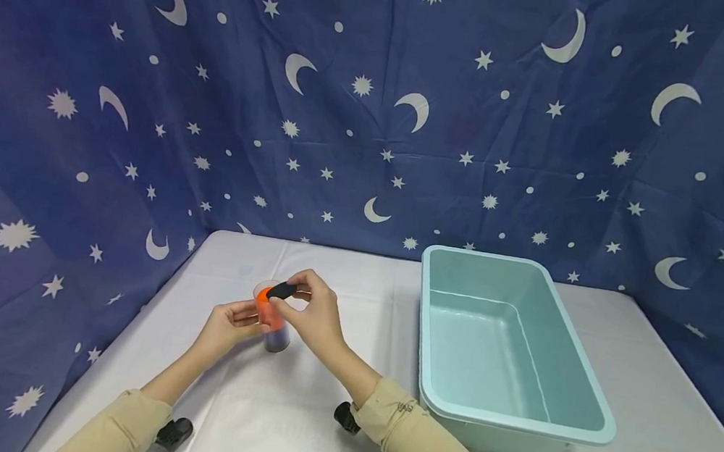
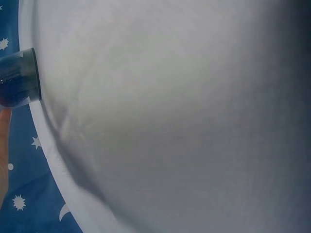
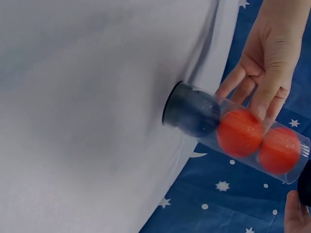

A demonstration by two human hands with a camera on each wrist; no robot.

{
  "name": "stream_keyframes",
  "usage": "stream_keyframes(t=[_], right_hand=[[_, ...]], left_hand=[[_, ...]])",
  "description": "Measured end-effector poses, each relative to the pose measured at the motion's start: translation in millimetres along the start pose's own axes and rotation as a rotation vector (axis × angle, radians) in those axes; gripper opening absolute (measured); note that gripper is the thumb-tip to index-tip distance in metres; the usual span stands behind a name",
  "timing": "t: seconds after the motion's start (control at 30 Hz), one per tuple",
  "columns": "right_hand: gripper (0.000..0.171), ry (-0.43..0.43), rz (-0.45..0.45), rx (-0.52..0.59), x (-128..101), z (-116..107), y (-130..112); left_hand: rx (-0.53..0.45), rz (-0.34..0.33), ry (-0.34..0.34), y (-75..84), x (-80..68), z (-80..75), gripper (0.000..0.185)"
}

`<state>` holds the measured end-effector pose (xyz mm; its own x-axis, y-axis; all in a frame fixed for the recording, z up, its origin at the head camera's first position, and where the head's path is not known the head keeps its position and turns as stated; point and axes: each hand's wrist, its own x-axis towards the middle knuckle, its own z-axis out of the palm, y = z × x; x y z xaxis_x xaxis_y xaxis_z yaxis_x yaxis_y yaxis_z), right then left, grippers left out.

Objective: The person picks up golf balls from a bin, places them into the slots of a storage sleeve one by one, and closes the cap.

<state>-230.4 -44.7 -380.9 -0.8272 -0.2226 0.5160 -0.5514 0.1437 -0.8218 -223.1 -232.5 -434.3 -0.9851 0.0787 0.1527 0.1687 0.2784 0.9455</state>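
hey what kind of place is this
Likely a staged recording setup, not a home: a star-and-moon backdrop hangs behind a white-covered table bearing only a teal bin and a ball tube.

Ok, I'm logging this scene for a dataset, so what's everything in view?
Tube: one, clear plastic, upright on the table, left of centre.
Balls: three inside the tube, two orange above one dark blue at the bottom.
Cap: one, black, at the tube's open top.
Tub: one, pale green, on the table's right half.
Table: one, white cover.
Backdrop: blue, white moons and stars.
Left hand: holds the tube.
Right hand: pinches the cap.
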Motion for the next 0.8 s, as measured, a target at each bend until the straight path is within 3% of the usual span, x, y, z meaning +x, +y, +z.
stream_keyframes(t=[0.27,0.4,0.6,0.8], right_hand=[[0.026,-0.053,-0.096,-0.203,1.8,0.6,6.8],[0.029,-0.104,-0.09,-0.264,10.1,1.2,8.5],[0.052,-0.273,-0.025,-0.367,23.8,1.5,4.3],[0.051,-0.373,-0.009,-0.388,28.3,2.5,0.6]], left_hand=[[-0.015,0.006,-0.015,-0.2,0.0,-1.1,0.051],[-0.018,0.026,-0.018,-0.8,2.3,-0.5,0.051],[-0.019,0.028,-0.012,-2.0,3.9,0.1,0.051],[-0.04,0.03,-0.022,-4.7,2.3,-1.5,0.052]])
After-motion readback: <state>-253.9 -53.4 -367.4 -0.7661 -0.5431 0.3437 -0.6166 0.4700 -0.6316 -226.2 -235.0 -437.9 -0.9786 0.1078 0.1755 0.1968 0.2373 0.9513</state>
